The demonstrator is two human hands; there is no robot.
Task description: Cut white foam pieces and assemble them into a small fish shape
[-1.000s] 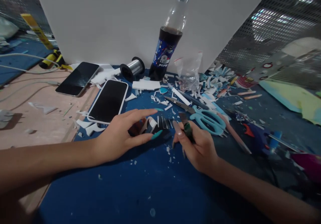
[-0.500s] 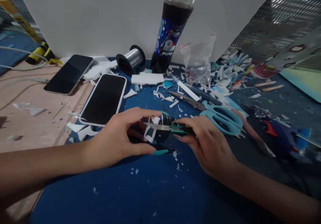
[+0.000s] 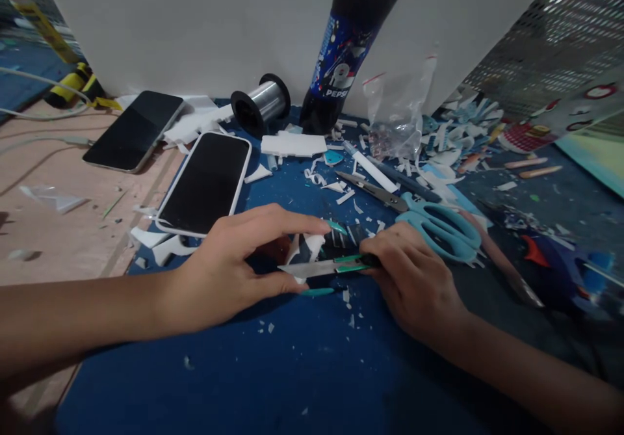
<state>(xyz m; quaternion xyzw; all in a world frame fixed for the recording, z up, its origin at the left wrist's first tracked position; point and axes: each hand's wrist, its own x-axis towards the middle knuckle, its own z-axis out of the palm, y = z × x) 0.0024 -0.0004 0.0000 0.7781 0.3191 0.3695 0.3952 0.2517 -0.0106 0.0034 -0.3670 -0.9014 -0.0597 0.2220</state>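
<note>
The left hand (image 3: 244, 250) is gripping a small, curved white-and-dark piece (image 3: 305, 250), its teal-nailed thumb and index finger standing apart with the piece clamped between them. The piece is sitting just inside those fingertips, low over a dark blue work surface (image 3: 234, 376); the other left fingers are hiding behind it, and how they are bending I cannot tell. The right hand (image 3: 414, 269) is closing its fingers together around a slim green-and-black knife handle (image 3: 353, 264). From those fingers a pointed silver metal blade (image 3: 307, 269) is reaching toward the left thumb, crossing the near part of the piece; whether its edge is touching the piece I cannot tell. A dark strip with pale lines (image 3: 346, 237) is lying between the two hands, just beyond the handle and beside the left index nail.

Beyond the right fingers, scissors with light blue plastic handles (image 3: 439, 227) are lying with their blades pointing away to the left. A black-screened phone in a white case (image 3: 205, 184) is resting beyond the left knuckles. Farther beyond the fingertips, a flat white block (image 3: 294, 145) is lying before a silver wire spool with black ends (image 3: 263, 103) and a blue-labelled bottle of dark drink (image 3: 336, 64). Small white scraps (image 3: 270, 328) are dotting the surface nearer than the left thumb.
</note>
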